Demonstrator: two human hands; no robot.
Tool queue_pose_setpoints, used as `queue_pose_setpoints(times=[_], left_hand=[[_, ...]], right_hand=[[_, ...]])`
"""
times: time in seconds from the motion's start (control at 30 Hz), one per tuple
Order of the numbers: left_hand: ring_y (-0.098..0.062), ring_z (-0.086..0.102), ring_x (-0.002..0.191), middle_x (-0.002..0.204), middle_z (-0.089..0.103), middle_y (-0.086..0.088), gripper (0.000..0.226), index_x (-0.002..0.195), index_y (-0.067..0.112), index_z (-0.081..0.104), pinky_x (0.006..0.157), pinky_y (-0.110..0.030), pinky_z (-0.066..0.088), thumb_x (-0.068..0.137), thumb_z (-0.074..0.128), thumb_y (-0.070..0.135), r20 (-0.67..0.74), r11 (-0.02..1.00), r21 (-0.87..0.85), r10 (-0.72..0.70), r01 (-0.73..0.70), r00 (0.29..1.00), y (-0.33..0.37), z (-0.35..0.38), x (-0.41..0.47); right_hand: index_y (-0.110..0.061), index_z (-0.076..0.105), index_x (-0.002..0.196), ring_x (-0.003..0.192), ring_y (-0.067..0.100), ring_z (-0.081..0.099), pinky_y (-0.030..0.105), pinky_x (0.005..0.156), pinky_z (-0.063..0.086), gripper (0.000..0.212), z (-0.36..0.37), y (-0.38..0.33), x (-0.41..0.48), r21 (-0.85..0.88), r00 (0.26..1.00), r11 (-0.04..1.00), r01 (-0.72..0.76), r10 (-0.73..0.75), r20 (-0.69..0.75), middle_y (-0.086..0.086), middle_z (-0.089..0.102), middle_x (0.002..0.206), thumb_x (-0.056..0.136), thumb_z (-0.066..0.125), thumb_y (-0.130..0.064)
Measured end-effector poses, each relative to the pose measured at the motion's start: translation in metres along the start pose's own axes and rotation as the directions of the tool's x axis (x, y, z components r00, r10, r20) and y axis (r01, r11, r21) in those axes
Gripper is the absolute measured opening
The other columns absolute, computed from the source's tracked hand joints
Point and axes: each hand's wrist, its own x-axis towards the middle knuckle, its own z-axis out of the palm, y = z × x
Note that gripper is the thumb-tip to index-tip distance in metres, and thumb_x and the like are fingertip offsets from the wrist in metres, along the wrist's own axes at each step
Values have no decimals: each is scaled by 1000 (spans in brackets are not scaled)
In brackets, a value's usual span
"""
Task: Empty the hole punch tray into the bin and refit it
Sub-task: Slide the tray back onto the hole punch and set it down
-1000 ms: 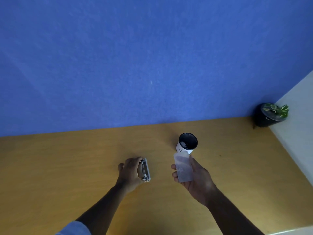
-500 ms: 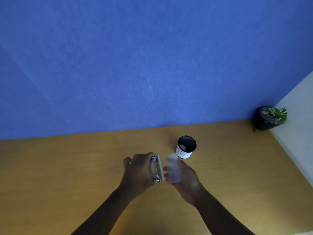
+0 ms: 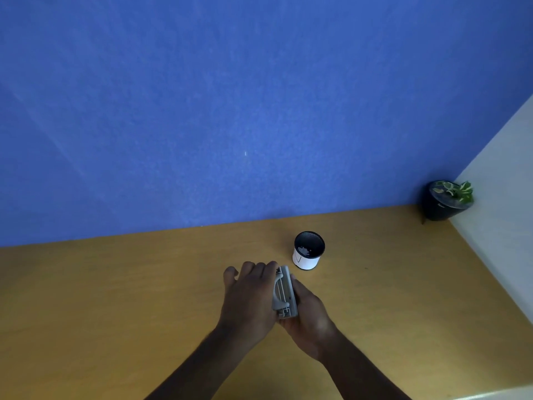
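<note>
My left hand [image 3: 248, 295] grips the grey hole punch [image 3: 284, 293] from the left, turned on its side above the wooden desk. My right hand [image 3: 310, 316] presses the clear plastic tray [image 3: 294, 298] against the punch's base from the right; only a thin edge of the tray shows between palm and punch. Just beyond the hands stands the small bin [image 3: 308, 251], white outside and black inside, with a few pale paper bits lying in it.
The wooden desk [image 3: 115, 298] runs to a blue wall at the back. A black pot with a green plant [image 3: 445, 200] sits in the far right corner beside a white side wall [image 3: 504, 212].
My right hand has carried the tray leftward from near the bin to the punch. My left hand has lifted and brought the punch toward it, and the two now meet.
</note>
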Motion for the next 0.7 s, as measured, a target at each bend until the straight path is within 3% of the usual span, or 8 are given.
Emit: queue_pose_setpoints(times=[0.27,0.5,0.7], left_hand=[[-18,59,116,120,67,12,77,142,29,50,95,-40,22,73,83,41,24,997,81,-7,5,1000,18,-5,-9],[-18,58,116,118,65,13,73,141,30,51,94,-42,22,75,82,38,38,995,104,-14,10,999,26,-8,-18],[-16,61,111,114,66,14,71,136,29,55,91,-40,23,71,84,36,15,994,107,-12,10,1000,28,-9,-23]], right_hand=[[-13,80,119,92,20,75,35,79,58,49,-5,4,-16,-23,999,999,45,-45,-12,12,78,109,111,41,-41],[1,67,134,108,34,60,41,85,48,56,-6,1,-28,-37,997,997,74,-74,8,20,70,116,114,35,-41],[-2,69,134,110,34,57,40,85,47,55,-4,3,-38,-13,998,998,66,-66,10,19,70,118,114,37,-41]])
